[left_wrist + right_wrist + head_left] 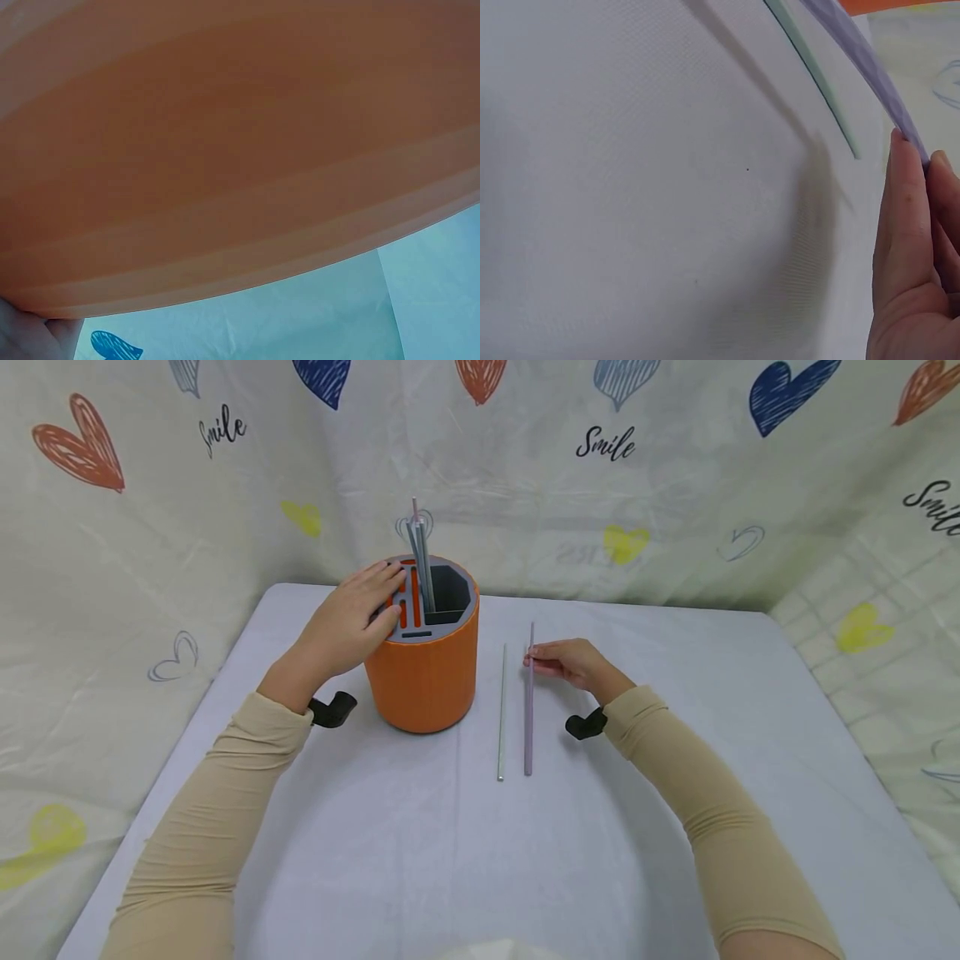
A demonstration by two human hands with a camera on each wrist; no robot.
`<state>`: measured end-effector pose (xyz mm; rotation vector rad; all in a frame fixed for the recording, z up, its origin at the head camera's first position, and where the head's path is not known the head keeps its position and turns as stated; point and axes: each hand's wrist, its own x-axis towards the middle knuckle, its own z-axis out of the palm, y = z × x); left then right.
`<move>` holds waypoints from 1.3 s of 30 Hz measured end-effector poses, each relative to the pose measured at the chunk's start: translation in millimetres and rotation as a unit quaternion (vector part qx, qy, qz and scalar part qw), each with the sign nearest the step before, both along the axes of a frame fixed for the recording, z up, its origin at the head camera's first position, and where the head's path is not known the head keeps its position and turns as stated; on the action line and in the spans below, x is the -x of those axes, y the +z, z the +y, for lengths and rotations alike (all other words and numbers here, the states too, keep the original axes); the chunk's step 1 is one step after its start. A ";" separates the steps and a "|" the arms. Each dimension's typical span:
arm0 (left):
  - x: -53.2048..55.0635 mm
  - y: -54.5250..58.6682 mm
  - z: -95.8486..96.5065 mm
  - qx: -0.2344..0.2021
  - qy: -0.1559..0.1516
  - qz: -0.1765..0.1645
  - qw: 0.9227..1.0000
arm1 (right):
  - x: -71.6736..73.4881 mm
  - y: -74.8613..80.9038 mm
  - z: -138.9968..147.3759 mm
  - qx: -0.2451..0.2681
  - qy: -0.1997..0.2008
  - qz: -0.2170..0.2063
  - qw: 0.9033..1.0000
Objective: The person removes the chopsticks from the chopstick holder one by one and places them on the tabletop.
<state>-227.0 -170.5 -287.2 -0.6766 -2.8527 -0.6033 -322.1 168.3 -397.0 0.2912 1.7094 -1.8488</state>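
My left hand (348,614) rests on the left side of the top of an orange round holder (423,685), with its fingers lying over the grey slotted insert. In the left wrist view the holder's orange wall (240,165) fills most of the picture. Several thin straws (422,560) stand upright in the holder's large compartment. With thumb and fingertips, my right hand (573,664) pinches a thin lavender straw (529,718) near its far end. In the right wrist view the lavender straw (862,60) slants up from the fingertips. A pale green straw (502,718) lies just left of it.
A white cloth covers the table (375,860). Behind it hangs a pale curtain (525,527) printed with hearts and "Smile" words. Black wrist mounts (333,710) stick out near both cuffs. A pale rounded thing (498,952) shows at the bottom edge of the head view.
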 end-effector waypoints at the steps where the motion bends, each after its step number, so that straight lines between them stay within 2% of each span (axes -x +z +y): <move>1: -0.1 0.0 0.0 0.000 0.000 -0.001 1.000 | -0.3 -1.3 -0.3 -0.004 0.001 -0.001 1.000; 8: 0.2 -0.2 1.1 -0.005 -0.001 -0.001 1.000 | -2.3 -8.9 -2.1 -0.021 -0.009 -0.005 1.000; 13: 0.3 -1.2 0.9 -0.006 -0.001 -0.001 1.000 | -2.5 -12.1 -3.9 -0.039 -0.024 -0.027 0.999; 20: -0.3 -1.8 0.6 -0.004 0.002 -0.001 1.000 | -2.4 -11.0 -9.1 -0.105 -0.050 -0.056 0.992; 29: 0.8 0.0 1.4 -0.007 0.002 -0.001 1.000 | -1.8 -12.7 -16.1 -0.144 -0.075 -0.024 0.986; 33: 0.5 0.4 1.5 -0.007 0.002 -0.001 1.000 | 0.3 -16.1 -17.0 -0.192 -0.069 -0.018 0.979; 36: 0.2 0.9 1.6 -0.008 0.002 -0.002 1.000 | 2.8 -19.0 -17.1 -0.255 -0.041 0.009 0.966; 39: 0.3 1.4 1.5 -0.008 0.003 -0.002 1.000 | 5.0 -18.8 -17.2 -0.289 -0.023 0.032 0.957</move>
